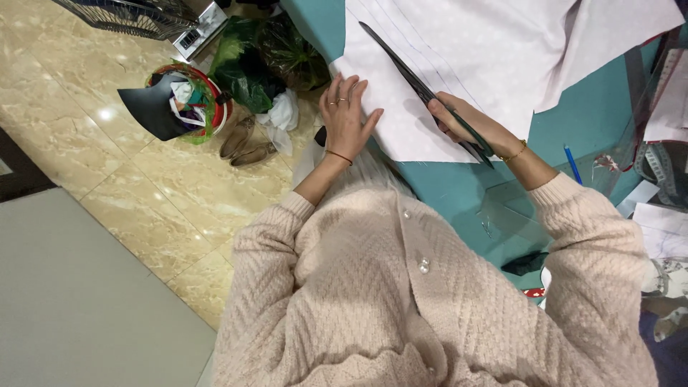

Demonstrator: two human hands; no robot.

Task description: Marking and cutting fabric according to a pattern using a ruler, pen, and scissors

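Head view: the person leans over a teal desk (459,186) on which a sheet of pale dotted fabric (459,50) lies spread, marked with faint ruled lines. The right hand (459,118) holds long dark tailor's shears (423,89), its fingers closed through and around the handles; the blades lie nearly together along the fabric, the tip pointing away toward the far upper left. The left hand (347,115) rests flat on the near edge of the fabric, just beside the shears, its fingers spread apart and pressing down, gripping nothing. A second piece of the same pale cloth (616,50) overlaps at the far right.

A blue pen (572,163) lies on the desk near the right wrist, with clear plastic rulers (530,208) beside it. On the marble floor (143,179) stand a basket of scraps (188,100), a pair of flat shoes (245,143) and dark green bags (265,57).

As a judgement: the left fingertips lie close to the blade line, so a nick is possible if the shears close while that hand creeps nearer. The fabric overhangs the desk edge; if the hold slackens it may slide and the cut wander off the drawn line.
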